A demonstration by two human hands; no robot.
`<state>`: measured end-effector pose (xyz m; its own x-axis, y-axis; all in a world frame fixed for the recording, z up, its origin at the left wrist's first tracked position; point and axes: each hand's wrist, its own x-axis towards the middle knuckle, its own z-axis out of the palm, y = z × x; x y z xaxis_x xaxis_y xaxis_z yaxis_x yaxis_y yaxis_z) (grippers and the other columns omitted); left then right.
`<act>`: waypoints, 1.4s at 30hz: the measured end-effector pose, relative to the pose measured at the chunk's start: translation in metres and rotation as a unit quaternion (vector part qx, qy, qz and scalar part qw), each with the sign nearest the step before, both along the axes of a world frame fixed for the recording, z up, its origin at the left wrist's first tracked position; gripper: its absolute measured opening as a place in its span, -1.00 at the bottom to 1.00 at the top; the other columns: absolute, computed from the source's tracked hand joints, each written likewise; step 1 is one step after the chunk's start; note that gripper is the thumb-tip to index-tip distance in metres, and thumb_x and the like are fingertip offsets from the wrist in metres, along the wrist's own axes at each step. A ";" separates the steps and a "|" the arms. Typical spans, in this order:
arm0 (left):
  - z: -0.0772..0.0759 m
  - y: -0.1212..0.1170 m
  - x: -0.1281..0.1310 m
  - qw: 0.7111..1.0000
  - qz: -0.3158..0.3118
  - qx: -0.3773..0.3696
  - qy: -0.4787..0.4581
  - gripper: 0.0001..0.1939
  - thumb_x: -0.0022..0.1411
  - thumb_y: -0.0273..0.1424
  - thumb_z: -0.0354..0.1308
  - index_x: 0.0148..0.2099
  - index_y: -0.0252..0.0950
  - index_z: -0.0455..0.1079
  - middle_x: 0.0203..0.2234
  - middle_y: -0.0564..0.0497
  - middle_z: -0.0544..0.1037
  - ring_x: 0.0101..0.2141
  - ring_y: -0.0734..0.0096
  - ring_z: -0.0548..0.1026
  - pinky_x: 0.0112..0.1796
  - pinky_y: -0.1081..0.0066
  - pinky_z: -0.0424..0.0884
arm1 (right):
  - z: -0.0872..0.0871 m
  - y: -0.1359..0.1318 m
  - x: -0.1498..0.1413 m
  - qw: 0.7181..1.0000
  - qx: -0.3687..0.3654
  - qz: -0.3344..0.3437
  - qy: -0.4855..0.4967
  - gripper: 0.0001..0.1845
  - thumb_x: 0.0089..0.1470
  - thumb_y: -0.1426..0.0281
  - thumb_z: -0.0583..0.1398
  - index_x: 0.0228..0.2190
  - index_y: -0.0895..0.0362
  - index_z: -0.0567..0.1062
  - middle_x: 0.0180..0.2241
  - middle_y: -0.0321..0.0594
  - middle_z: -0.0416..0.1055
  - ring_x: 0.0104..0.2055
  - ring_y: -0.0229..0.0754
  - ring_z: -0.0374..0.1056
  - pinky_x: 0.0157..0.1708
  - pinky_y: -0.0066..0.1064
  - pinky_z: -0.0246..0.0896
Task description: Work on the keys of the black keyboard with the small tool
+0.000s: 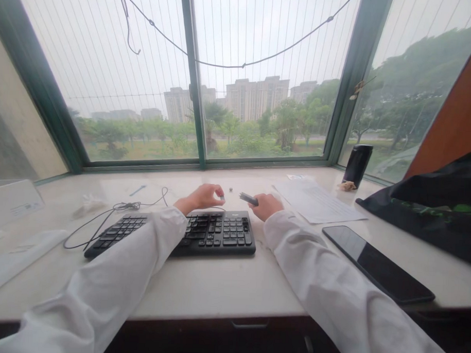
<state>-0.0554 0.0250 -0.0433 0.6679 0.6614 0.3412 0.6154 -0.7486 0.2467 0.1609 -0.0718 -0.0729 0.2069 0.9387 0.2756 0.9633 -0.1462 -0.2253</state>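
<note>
A black keyboard lies on the pale windowsill desk, with my white-sleeved arms reaching over it. My left hand hovers just beyond the keyboard's far edge, its fingertips pinched on a small dark piece. My right hand is closed around a slim dark grey object that points left toward the left hand. A tiny dark bit lies on the desk between and beyond the hands. The keyboard's black cable loops off to the left.
A black phone lies face up at the right, near the desk's front edge. Printed sheets lie behind it. A black cylinder stands by the window corner. Black fabric covers the far right. White papers sit at the left.
</note>
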 end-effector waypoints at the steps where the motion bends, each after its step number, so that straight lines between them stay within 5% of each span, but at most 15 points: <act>1: 0.001 0.007 0.004 1.000 -0.002 -0.019 0.003 -0.71 -0.06 -0.23 0.22 -0.26 -0.26 0.47 -0.34 0.05 0.55 -0.36 0.42 0.48 -0.24 0.48 0.38 | -0.001 0.001 0.001 1.000 0.001 -0.007 -0.005 -0.65 0.03 0.15 0.03 -0.29 -0.02 0.54 -0.29 -0.14 0.46 -0.26 -0.10 0.38 -0.38 -0.37 0.13; 6: 0.003 0.039 0.026 0.994 0.001 -0.104 0.016 -0.64 -0.05 -0.22 0.24 -0.19 -0.30 0.46 -0.22 0.00 0.53 -0.64 0.64 0.41 -0.55 0.56 0.32 | -0.004 0.003 0.004 1.000 0.002 -0.012 -0.019 -0.65 0.00 0.18 0.05 -0.29 0.04 0.53 -0.29 -0.10 0.46 -0.24 -0.05 0.38 -0.37 -0.34 0.16; 15: -0.015 0.071 0.046 0.993 -0.001 -0.119 -0.002 -0.67 -0.07 -0.26 0.27 -0.22 -0.31 0.49 -0.23 -0.01 0.55 -0.66 0.64 0.41 -0.49 0.55 0.38 | -0.001 0.000 0.003 0.999 -0.011 -0.027 -0.017 -0.68 -0.02 0.22 0.06 -0.29 0.07 0.52 -0.29 -0.09 0.47 -0.25 -0.05 0.39 -0.35 -0.35 0.17; 42: -0.029 0.081 0.044 0.994 -0.014 -0.112 -0.009 -0.66 0.00 -0.21 0.23 -0.18 -0.28 0.47 -0.15 0.01 0.51 -0.66 0.67 0.41 -0.50 0.56 0.38 | 0.001 -0.002 0.001 0.999 -0.016 -0.018 -0.022 -0.69 -0.07 0.24 0.06 -0.32 0.06 0.51 -0.30 -0.11 0.47 -0.27 -0.01 0.40 -0.40 -0.32 0.18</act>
<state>-0.0119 0.1058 -0.0720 0.6821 0.7036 0.1993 0.5889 -0.6901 0.4208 0.1618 -0.0734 -0.0722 0.2291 0.9396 0.2541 0.9660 -0.1873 -0.1781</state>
